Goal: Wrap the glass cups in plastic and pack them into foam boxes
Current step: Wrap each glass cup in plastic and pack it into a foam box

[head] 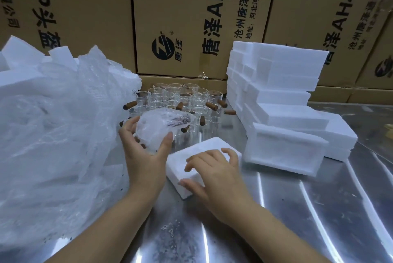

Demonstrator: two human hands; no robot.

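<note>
Glass cup (161, 124), wrapped in crinkled plastic, sits in the left hand (144, 154), whose fingers and thumb curl round it above the bench (297, 209), just in front of the bare glass cups (180, 96) (brown handles poke out sideways). The right hand (214, 173) lies on a foam box (204, 145) flat on the bench, fingers spread and loosely bent, thumb at its near edge. Stacked foam boxes (276, 84) stand to the right; a plastic heap (53, 124) lies to the left.
</note>
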